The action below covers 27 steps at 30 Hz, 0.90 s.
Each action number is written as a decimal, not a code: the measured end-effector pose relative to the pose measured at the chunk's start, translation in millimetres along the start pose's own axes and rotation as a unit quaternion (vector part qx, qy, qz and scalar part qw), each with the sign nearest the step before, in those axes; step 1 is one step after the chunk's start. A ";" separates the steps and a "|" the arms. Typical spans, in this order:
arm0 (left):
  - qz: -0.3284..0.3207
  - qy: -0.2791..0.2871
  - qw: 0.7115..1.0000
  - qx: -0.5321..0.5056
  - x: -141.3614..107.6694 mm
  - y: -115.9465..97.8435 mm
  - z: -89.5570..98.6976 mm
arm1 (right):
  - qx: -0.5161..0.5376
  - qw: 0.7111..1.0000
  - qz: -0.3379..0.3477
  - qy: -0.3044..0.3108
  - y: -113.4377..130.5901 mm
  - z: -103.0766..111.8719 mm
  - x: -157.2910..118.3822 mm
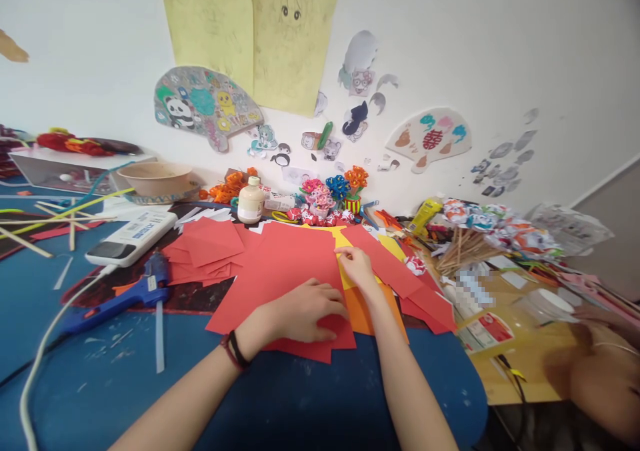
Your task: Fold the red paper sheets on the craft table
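Observation:
Large red paper sheets (280, 264) lie stacked in the middle of the blue table. My left hand (310, 309) rests on the top sheet, palm down, fingers apart and slightly bent, holding nothing. At the sheet's right edge, near its far corner, my right hand (354, 265) has thumb and fingers pinched together on the paper. Orange paper (373, 311) shows beneath my right forearm, with yellow paper (344, 241) behind it. Smaller red paper pieces (213, 241) are piled to the left, and red strips (400, 271) lie to the right.
A blue glue gun (145, 289) and a white power bank (133, 239) with a cable lie left. Behind the paper stand a glue bottle (251, 201) and small craft flowers (320, 196). At right, another person's arm (605, 377) is beside a cluttered wooden table (515, 391).

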<state>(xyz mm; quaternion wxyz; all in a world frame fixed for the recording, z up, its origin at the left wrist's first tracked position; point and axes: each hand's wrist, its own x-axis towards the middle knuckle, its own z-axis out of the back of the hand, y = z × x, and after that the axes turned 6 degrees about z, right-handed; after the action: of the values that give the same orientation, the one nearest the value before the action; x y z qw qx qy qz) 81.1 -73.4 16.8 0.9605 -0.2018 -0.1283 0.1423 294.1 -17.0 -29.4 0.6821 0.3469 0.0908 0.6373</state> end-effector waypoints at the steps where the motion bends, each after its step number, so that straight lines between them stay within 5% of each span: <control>1: 0.006 -0.017 1.000 0.016 1.7 0.5 -2.7 | -0.002 1.000 0.002 -0.001 -0.4 -0.5 0.1; 6: 0.009 -0.075 0.993 0.096 12.8 2.5 -21.6 | -0.008 1.000 0.011 -0.007 -1.2 -2.1 -0.2; 13: -0.046 -0.082 0.981 0.173 18.1 2.7 -31.7 | -0.009 1.000 0.016 -0.011 -2.5 -3.2 0.2; 27: -0.052 -0.088 0.989 0.107 20.0 -2.8 -33.4 | -0.002 1.000 0.024 -0.007 -2.0 -2.2 0.2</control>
<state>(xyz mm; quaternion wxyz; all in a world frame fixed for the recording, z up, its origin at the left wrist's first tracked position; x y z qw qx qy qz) 110.4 -81.1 -7.8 0.9677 -0.0778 -0.2062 0.1225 294.5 -15.9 -32.2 0.6680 0.3525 0.0767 0.6508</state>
